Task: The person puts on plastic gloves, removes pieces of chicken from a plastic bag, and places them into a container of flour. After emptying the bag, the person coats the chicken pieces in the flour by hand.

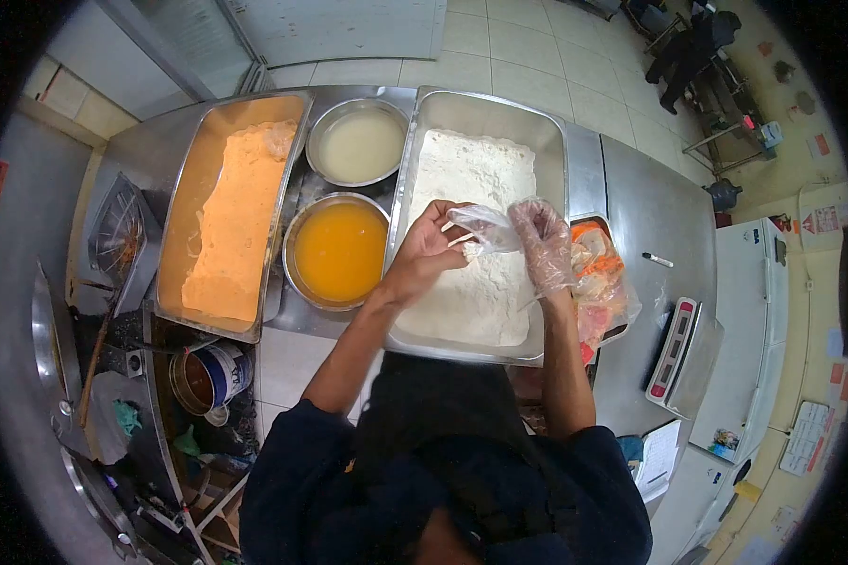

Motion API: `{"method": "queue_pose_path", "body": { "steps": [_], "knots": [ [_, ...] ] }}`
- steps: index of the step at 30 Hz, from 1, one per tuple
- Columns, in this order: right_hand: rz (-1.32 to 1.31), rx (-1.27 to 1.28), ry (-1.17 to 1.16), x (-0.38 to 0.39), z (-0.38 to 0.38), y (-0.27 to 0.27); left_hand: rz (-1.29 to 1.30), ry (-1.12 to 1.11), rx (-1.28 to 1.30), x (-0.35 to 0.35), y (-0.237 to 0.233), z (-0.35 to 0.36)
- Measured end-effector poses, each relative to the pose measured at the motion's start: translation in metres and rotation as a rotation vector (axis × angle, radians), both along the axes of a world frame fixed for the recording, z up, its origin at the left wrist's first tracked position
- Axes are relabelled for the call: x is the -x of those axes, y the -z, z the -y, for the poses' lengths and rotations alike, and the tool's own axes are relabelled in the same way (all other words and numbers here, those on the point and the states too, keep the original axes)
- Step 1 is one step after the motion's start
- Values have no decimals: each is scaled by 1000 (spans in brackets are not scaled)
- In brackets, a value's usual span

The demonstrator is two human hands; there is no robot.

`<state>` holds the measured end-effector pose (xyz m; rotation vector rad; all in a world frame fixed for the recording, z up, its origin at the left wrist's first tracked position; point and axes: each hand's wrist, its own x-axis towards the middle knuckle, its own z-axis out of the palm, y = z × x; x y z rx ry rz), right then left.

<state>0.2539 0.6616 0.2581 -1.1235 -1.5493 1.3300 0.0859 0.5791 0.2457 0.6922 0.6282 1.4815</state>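
Observation:
Above a deep steel pan of white flour, both hands meet over a thin clear plastic glove. My left hand is bare, its fingers closed on one edge of that glove. A similar clear glove covers my right hand, whose fingertips pinch the other side. Some white lump or powder shows by the left fingertips, too small to name. To the right of the pan, a tray holds a plastic bag with orange and pinkish pieces in it.
Left of the flour stand a bowl of orange liquid, a bowl of cloudy liquid and a pan of orange mixture. A marker and a scale lie on the right. Another person is far back.

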Motion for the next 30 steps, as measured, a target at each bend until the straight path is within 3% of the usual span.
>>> {"method": "queue_pose_path", "body": {
  "steps": [9, 11, 12, 14, 17, 19, 20, 22, 26, 28, 30],
  "knots": [
    [-185, 174, 8, -6, -4, -10, 297, 110, 21, 9, 10, 1],
    [-2, 127, -236, -9, -1, -20, 370, 114, 41, 11, 10, 2],
    [-1, 127, -236, -10, 1, -22, 425, 117, 50, 13, 11, 1],
    [358, 68, -397, -12, 5, -23, 480, 120, 60, 13, 12, 1],
    [387, 102, -360, -13, 2, -10, 396, 104, 95, 10, 15, 1],
    [399, 117, -344, -14, 0, 2, -70, 54, 42, 10, 15, 0],
    [277, 113, -332, -13, -1, 8, -71, 53, 43, 12, 15, -1],
    [154, 110, -319, -11, 1, 5, -439, 48, 59, 14, 15, -3],
    [-224, 304, -237, -13, 6, -11, -428, -31, 92, 14, 10, -6],
    [-380, 388, -247, -16, 8, -18, 22, -18, 108, 13, 11, -8],
    [-550, 543, -274, -17, 11, -25, 90, 6, 134, 13, 8, -9]
  ]
}}
